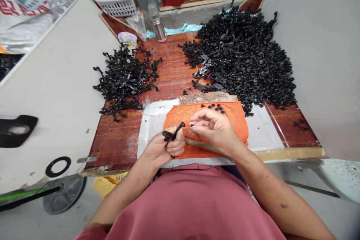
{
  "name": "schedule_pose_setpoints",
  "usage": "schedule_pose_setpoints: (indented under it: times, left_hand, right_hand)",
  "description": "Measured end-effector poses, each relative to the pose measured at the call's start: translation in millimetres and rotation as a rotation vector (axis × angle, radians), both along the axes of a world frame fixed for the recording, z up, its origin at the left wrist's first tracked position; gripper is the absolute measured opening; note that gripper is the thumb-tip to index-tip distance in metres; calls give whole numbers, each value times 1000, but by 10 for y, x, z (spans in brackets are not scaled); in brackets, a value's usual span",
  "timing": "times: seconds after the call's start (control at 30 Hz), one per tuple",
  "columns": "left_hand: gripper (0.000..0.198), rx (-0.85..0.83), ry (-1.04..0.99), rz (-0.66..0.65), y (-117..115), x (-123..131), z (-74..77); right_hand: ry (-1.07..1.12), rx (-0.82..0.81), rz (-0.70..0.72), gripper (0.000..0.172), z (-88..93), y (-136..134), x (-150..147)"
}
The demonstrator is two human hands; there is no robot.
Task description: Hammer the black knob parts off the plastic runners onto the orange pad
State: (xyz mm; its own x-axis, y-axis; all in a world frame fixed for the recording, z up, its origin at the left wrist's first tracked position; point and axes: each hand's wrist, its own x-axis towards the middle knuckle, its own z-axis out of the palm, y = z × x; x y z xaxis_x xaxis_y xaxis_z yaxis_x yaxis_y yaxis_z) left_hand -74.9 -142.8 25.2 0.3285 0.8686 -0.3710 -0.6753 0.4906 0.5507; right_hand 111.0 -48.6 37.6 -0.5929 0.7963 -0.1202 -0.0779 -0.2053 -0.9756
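Black branched parts (pixel 174 133) stick out of my left hand (pixel 165 145), whose fingers are wrapped round them at the front edge of an orange cloth (pixel 180 114). Just to the right, my right hand (pixel 215 129) pinches a small black piece (pixel 192 125) between thumb and forefinger. A short gap separates that piece from the branched parts. Several small black caps (pixel 218 108) lie on the cloth beyond my right hand.
A heap of black branched parts (pixel 126 77) lies at the left of the red-brown table (pixel 174 65). A larger heap of black pieces (pixel 247 60) fills the right. Behind stand a metal bottle (pixel 159 28) and a grey basket (pixel 119 6). White panels (pixel 53 82) flank the table.
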Motion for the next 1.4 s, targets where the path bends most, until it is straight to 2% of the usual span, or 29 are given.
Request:
schedule_pose_setpoints:
  times: [0.13,0.37,0.53,0.7,0.8,0.97,1.07,1.13,1.27,1.4]
  left_hand:
    - [40,35,295,70,40,67,21]
    - [54,101,593,66,108,66,42]
    - [53,190,731,49,131,59,51]
    - [43,356,1009,-13,146,8,96]
    - [38,440,1201,-100,195,-26,45]
    - [38,419,1440,-158,344,-88,-119]
    - [41,432,1530,-190,427,-182,-148]
    - [41,442,1589,-199,486,-266,-148]
    - [38,434,1704,-241,618,-408,-167]
    - [39,470,1701,-302,704,-445,-211]
  right_hand:
    - [-5,24,-103,29,-40,-30,-20]
    - [-66,70,-109,34,-166,-26,-11]
    - [-60,79,-102,36,-188,-41,-6]
    - [-57,97,-118,35,-212,-54,7]
    - [-85,167,-139,30,-279,-3,-7]
    - [-218,261,-59,27,-474,223,-116]
    - [-384,433,9,31,-545,360,-214]
    - [-497,542,36,34,-562,430,-282]
    - [-615,627,65,33,-547,514,-392]
    - [-721,728,102,32,-495,532,-419]
